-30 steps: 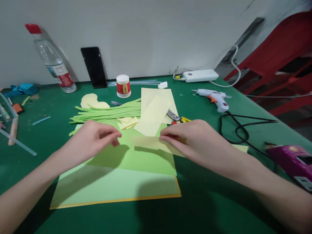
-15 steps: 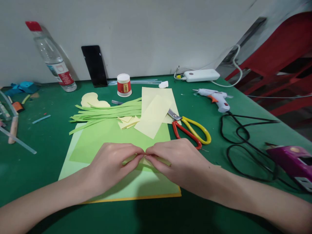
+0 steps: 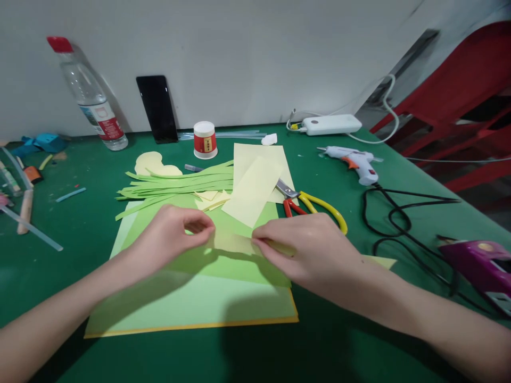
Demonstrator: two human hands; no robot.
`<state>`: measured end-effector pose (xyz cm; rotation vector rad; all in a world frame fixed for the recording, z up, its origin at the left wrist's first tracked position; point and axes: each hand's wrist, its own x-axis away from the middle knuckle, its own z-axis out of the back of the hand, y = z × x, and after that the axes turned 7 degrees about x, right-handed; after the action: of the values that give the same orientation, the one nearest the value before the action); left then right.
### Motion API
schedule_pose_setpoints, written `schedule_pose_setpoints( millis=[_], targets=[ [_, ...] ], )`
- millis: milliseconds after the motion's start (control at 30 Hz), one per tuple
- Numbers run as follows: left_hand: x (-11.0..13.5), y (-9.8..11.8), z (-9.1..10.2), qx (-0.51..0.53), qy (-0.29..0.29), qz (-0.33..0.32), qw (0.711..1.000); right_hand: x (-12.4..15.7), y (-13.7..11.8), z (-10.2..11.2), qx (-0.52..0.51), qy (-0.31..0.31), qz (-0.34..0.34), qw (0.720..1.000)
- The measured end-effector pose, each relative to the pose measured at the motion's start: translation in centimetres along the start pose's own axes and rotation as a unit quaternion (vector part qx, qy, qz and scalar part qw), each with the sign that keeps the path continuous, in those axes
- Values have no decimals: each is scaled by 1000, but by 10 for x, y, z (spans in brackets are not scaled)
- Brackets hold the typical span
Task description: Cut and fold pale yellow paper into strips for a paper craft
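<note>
Between my hands stretches a pale yellow paper strip [image 3: 233,243], held above the green sheets. My left hand [image 3: 175,229] pinches its left end between thumb and fingertips. My right hand [image 3: 297,239] pinches it farther right, and a pointed end of pale paper shows beyond the right wrist. Beneath lie a bright green sheet [image 3: 239,268] and a lighter green sheet [image 3: 191,306] with an orange edge below it. Just behind the hands are yellow paper pieces [image 3: 253,194], small folded yellow scraps [image 3: 211,199] and thin green strips [image 3: 179,183]. Scissors [image 3: 305,199] with red and yellow handles lie partly behind my right hand.
Along the wall stand a water bottle [image 3: 93,101], a black phone [image 3: 157,109] and a red-and-white cup [image 3: 205,141]. A white glue gun [image 3: 353,159] with a looping black cord lies at right, near a purple device [image 3: 479,260]. Beyond is a red chair [image 3: 459,90].
My hands were together at the fingertips; now they are apart, my left hand having moved left and away from me. The yellow strip now shows stretched between them.
</note>
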<state>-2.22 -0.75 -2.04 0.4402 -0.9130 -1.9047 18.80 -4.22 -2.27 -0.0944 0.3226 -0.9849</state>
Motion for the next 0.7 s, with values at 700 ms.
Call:
schedule_pose_setpoints(
  millis=[700],
  targets=[
    [18,6,-28,-38,-68,-106,991,-9,-6,-12,-202,-36,-17,979]
  ],
)
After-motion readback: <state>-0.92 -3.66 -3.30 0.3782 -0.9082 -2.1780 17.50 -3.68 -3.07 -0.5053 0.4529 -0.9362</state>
